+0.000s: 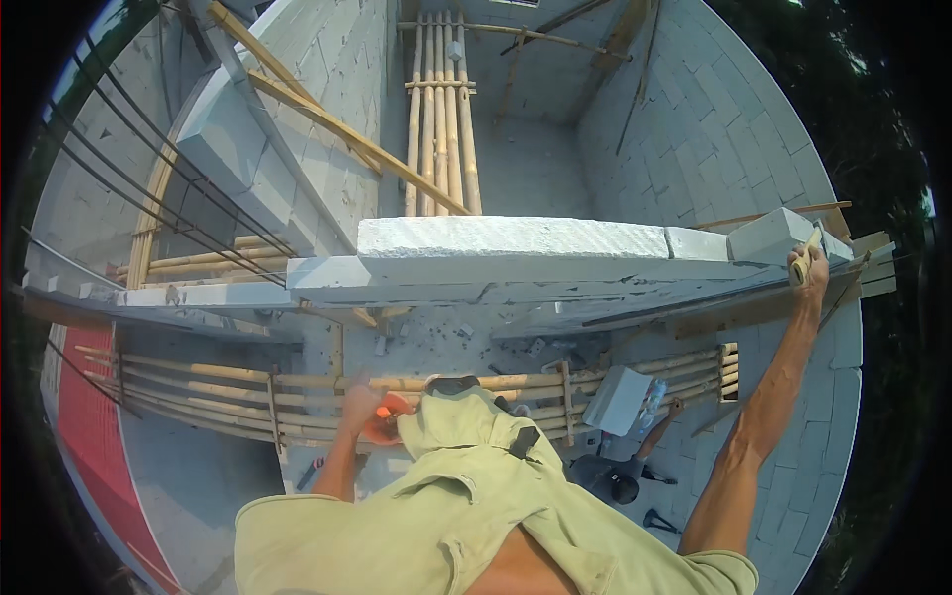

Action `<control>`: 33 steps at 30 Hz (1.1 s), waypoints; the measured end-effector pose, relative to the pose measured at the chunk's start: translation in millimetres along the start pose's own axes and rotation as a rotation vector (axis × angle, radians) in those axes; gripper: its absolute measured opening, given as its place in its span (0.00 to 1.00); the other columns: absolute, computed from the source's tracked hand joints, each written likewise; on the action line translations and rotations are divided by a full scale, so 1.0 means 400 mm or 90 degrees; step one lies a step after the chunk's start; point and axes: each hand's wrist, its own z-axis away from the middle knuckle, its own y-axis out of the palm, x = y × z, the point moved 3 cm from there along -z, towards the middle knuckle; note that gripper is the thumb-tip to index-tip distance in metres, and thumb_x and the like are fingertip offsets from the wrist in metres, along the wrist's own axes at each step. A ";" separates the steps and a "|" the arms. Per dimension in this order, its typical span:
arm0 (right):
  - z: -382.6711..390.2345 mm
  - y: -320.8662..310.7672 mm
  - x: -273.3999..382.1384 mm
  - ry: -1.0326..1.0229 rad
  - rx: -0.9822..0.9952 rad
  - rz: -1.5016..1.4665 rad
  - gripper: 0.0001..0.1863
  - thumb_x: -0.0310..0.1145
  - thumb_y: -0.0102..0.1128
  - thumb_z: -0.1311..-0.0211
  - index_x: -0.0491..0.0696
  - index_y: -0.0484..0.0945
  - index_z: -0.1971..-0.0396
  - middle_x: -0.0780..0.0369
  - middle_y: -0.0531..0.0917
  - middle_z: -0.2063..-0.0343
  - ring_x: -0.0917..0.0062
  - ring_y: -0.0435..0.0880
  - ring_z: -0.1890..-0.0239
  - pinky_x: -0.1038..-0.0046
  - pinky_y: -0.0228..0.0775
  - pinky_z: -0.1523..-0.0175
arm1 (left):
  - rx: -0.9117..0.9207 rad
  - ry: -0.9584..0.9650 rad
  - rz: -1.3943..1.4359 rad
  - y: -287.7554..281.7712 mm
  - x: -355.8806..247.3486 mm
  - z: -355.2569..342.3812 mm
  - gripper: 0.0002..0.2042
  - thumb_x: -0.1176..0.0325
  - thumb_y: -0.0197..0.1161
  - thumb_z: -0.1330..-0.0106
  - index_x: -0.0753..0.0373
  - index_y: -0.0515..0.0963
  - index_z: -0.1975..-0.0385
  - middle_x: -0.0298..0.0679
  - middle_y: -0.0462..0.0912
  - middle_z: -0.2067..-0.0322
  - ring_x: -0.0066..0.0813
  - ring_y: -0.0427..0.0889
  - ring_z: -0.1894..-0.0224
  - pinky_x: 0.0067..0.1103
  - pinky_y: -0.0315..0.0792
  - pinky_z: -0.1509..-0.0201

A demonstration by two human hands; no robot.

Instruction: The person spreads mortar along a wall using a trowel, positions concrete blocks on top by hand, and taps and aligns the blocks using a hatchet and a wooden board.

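Observation:
My right hand (808, 268) reaches far out to the right and grips a pale wooden tool handle beside a loose grey block (772, 236) at the end of the wall top. My left hand (359, 407) hangs low in front of my yellow-green shirt, closed on a small orange object (382, 428) that is partly hidden. A long run of white blocks (511, 238) forms the top course of the wall in front of me.
A bamboo scaffold platform (248, 389) runs below me, with a loose grey block (617, 399) and a plastic bottle (651, 405) on it. Steel rebars (129, 169) stick up at the left. More bamboo poles (441, 129) stand inside the block-walled room beyond.

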 end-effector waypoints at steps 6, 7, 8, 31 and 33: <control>-0.317 -0.152 0.009 0.061 -0.019 0.107 0.12 0.34 0.48 0.22 0.40 0.69 0.51 0.57 0.79 0.67 0.73 0.83 0.73 0.78 0.83 0.72 | 0.086 -0.016 0.056 0.280 0.076 0.044 0.25 0.56 0.67 0.37 0.68 0.82 0.45 0.55 0.88 0.53 0.51 0.86 0.49 0.38 0.77 0.43; -0.316 -0.157 -0.008 0.063 0.001 0.116 0.12 0.35 0.48 0.22 0.41 0.69 0.51 0.56 0.79 0.65 0.72 0.84 0.70 0.75 0.84 0.69 | 0.043 -0.001 0.142 0.286 0.066 0.078 0.24 0.56 0.67 0.38 0.68 0.83 0.48 0.54 0.88 0.56 0.50 0.87 0.51 0.37 0.78 0.45; -0.315 -0.161 -0.018 0.061 0.013 0.129 0.12 0.36 0.48 0.21 0.42 0.69 0.50 0.55 0.80 0.64 0.71 0.84 0.67 0.73 0.85 0.67 | 0.007 0.018 0.228 0.295 0.051 0.100 0.23 0.56 0.67 0.38 0.69 0.85 0.51 0.53 0.89 0.60 0.49 0.88 0.54 0.36 0.78 0.47; 1.409 -0.555 -1.211 0.515 -0.134 0.752 0.31 0.34 0.64 0.33 0.36 0.70 0.34 0.56 0.85 0.55 0.75 0.85 0.60 0.74 0.77 0.67 | 0.232 -0.162 0.228 0.211 0.178 0.146 0.14 0.63 0.62 0.29 0.67 0.87 0.56 0.38 0.88 0.73 0.23 0.84 0.69 0.24 0.77 0.63; 1.554 -0.533 -1.275 0.611 -0.094 0.781 0.30 0.35 0.66 0.34 0.36 0.73 0.37 0.54 0.86 0.54 0.71 0.87 0.57 0.73 0.79 0.64 | 0.215 -0.202 0.242 0.196 0.240 0.111 0.14 0.62 0.61 0.28 0.67 0.87 0.56 0.37 0.88 0.70 0.23 0.85 0.68 0.23 0.78 0.64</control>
